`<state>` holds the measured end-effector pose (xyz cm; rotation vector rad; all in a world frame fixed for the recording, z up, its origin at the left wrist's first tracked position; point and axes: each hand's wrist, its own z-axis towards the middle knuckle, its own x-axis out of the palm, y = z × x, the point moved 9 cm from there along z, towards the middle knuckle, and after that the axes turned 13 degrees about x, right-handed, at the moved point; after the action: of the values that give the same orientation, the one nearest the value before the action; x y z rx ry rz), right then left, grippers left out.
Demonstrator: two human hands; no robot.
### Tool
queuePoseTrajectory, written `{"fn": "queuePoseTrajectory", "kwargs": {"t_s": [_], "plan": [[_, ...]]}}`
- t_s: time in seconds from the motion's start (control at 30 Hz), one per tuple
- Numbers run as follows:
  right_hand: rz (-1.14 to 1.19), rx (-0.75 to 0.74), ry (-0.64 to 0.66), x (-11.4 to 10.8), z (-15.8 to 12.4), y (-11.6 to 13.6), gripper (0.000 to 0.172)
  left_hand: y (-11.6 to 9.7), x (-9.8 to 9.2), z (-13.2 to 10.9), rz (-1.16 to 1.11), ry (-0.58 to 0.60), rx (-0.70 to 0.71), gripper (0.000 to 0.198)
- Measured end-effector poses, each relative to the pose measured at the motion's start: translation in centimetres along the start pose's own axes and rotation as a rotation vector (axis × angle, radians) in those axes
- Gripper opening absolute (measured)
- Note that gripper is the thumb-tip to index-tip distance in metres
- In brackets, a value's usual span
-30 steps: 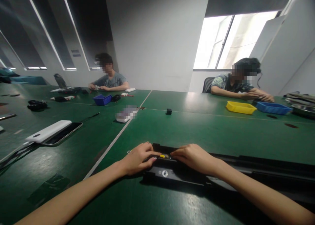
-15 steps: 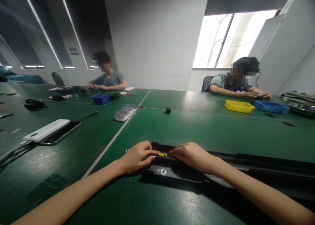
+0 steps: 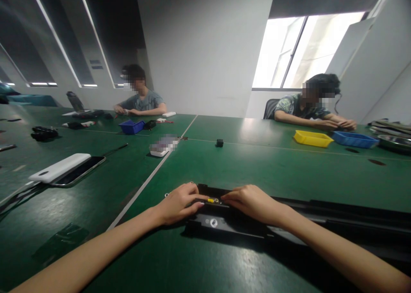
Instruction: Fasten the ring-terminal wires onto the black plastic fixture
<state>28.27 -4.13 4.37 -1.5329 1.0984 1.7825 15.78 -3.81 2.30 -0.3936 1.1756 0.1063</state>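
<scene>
A long black metal channel [image 3: 237, 225] lies across the table in front of me and runs off to the right. Inside its near end sits a ring terminal [image 3: 212, 200] with a yellow sleeve, its metal ring pointing right. My left hand [image 3: 180, 204] has thumb and index finger closed about the sleeve's left end. On the other side, my right hand [image 3: 250, 203] is bent with its fingertips pressed together just right of the ring. Whatever those fingertips hold is too small to make out. A second small metal ring [image 3: 166, 195] shows behind my left hand.
A white power bank [image 3: 61, 168] and a phone [image 3: 81, 172] with cables lie at left. Farther off are a dark blue bin [image 3: 131, 127], a small black block [image 3: 219, 143], a yellow bin [image 3: 313, 138] and a blue bin [image 3: 355, 140]. Two people sit across the table.
The view has shifted very slightly. Both hands and the ring terminal keep the same places in the channel.
</scene>
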Motion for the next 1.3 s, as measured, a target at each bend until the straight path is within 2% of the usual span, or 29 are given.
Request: {"fn": "queuePoseTrajectory", "kwargs": {"t_s": [1.3], "plan": [[-0.012,0.002,0.001,-0.02,-0.06,0.05,0.029,-0.22,-0.16,0.14,0.002,-0.004,-0.003,0.035]]}}
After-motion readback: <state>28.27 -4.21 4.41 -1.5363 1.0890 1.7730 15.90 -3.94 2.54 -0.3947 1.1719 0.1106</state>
